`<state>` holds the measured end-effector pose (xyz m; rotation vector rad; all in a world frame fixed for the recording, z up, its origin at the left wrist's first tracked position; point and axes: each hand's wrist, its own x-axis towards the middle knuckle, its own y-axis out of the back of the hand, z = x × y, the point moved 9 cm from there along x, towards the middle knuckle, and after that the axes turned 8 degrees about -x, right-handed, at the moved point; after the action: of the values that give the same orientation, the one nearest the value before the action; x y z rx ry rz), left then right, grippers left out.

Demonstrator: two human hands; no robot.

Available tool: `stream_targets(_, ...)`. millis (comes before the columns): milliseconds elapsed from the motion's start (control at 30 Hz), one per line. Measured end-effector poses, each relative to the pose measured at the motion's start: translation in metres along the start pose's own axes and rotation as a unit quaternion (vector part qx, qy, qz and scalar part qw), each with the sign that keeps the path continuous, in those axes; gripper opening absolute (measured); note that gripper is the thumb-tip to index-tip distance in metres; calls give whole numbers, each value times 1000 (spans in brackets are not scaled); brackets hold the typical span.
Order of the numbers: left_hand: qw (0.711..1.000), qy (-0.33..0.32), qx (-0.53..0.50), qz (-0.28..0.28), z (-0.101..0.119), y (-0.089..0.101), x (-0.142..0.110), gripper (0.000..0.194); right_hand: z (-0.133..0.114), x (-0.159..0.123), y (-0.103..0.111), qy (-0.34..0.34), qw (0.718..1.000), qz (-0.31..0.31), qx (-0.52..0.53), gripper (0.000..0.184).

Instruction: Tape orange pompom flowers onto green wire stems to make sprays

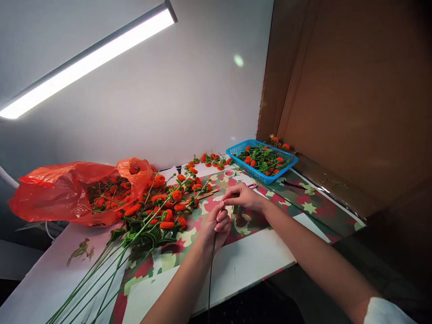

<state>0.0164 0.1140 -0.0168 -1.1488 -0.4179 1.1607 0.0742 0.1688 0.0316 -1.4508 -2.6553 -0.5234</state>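
In the middle of the head view, my left hand (pixel 218 225) is closed in a fist around a thin dark stem (pixel 212 270), which hangs down past the table's front edge. The fingertips of my right hand (pixel 245 197) pinch together at the top of that stem, touching my left thumb. What the right fingers grip is too small to make out. To the left lies a bunch of orange fuzzy flowers (pixel 167 216) with long green stems. Behind my right hand are a roll of tape (pixel 229 173) and pink-handled scissors (pixel 252 186).
A red plastic bag (pixel 64 184) full of orange flowers stands at the left. At the back right, a blue basket (pixel 266 179) holds more flowers and green pieces. White boards (pixel 256 256) lie along the front edge. A cardboard wall (pixel 337 103) closes off the right; a tube lamp (pixel 94 58) hangs above.
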Motion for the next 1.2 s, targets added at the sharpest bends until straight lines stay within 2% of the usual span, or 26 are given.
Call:
stream_targets(133, 999, 27, -11, -27, -7, -5, -4, 29, -9, -3, -3, 33, 999, -29, 18, 21)
stream_targets(367, 993, -90, 73, 13, 6, -2, -4, 38, -15, -6, -1, -6, 999, 24, 27, 17)
stream_targets(567, 982, -126, 125, 58, 10, 5, -6, 40, -12, -8, 1, -47, 998, 47, -11, 19)
stream_targets(667, 964, -184, 174, 86, 20, 9, -9, 38, -8, -7, 1, -59, 997, 48, -16, 19)
stream_targets(767, 927, -263, 243, 110, 34, 8, -18, 35, -4, -6, 2, -67, 996, 50, -3, 19)
stream_targets(900, 891, -297, 318, 129, 42, 3, -27, 29, 0, -6, 2, -88, 994, 53, 26, 18)
stream_targets(1000, 897, -291, 308, 123, 41, 2, -27, 29, 1, -7, -2, -101, 991, 47, 77, 18)
stream_targets(1200, 938, -244, 232, 77, 29, 6, -16, 28, 8, -7, -9, -112, 983, 35, 143, 24)
